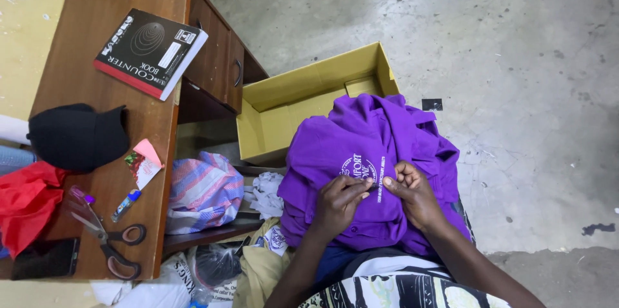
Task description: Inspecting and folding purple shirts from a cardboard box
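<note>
Both hands (377, 195) meet, fingertips pinched together, forearms converging.

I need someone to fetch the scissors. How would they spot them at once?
Look at the brown wooden desk left of the person. The scissors lie at its near edge, beside a dark phone; only they have dark looped handles.

A shirt (367, 166) lies on the person's lap, both hands on it: left hand (338, 202) beside right hand (412, 192). Behind it sits an open cardboard box (303, 98). Left, a desk (129, 89) holds a book (149, 52), cap (77, 135) and scissors (109, 240).
</note>
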